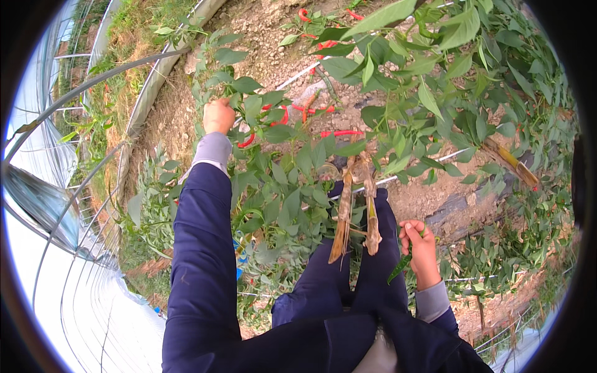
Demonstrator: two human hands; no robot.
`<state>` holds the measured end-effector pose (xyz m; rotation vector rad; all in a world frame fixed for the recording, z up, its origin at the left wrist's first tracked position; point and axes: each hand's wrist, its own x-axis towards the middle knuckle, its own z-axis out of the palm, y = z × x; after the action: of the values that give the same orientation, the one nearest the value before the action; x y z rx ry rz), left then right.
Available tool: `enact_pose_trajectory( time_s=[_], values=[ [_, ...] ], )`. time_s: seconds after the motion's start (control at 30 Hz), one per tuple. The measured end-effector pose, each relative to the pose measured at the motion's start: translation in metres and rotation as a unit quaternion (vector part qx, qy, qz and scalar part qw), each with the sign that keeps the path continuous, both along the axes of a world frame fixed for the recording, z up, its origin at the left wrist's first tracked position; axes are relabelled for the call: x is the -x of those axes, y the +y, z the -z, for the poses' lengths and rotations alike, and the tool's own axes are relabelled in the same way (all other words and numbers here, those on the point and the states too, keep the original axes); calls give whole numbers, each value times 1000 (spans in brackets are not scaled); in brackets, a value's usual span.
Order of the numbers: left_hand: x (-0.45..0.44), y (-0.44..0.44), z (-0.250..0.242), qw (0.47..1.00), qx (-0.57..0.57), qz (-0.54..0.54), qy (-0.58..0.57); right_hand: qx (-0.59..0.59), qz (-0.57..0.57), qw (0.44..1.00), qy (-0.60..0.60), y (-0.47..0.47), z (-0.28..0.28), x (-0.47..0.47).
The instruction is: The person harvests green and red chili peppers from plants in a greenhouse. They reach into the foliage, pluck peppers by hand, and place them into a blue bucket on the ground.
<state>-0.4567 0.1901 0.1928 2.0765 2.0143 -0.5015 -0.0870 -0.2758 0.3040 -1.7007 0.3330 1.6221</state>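
My left hand [219, 115] reaches forward to the leaves of a chili pepper plant [280, 170]. Its fingers curl in at the edge of the foliage, and what lies inside them is hidden. Close to my right thigh, my right hand [423, 249] holds a long green chili pepper [400, 269], which hangs below the fingers with its tip down. Several red chili peppers [342, 133] show beyond the leaves, near the bare soil. A curved red chili [246, 141] is just to the right of my left wrist.
Broken dry stalks [345, 212] stick up before my legs. A white line [298, 74] crosses the soil through the plants. Dense pepper foliage [447, 88] overhangs the right side. Metal hoops [93, 95] and plastic sheeting [60, 284] of a tunnel greenhouse stand at left.
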Motion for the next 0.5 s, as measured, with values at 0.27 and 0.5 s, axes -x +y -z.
enact_pose_trajectory(
  time_s=[0.27,0.5],
  values=[
    [-19,-26,24,992,-34,-120,-19,-142,-142,976,-80,137,-19,-6],
    [-8,-80,26,927,-78,-253,-265,-395,-325,847,-143,307,4,77]
  ],
)
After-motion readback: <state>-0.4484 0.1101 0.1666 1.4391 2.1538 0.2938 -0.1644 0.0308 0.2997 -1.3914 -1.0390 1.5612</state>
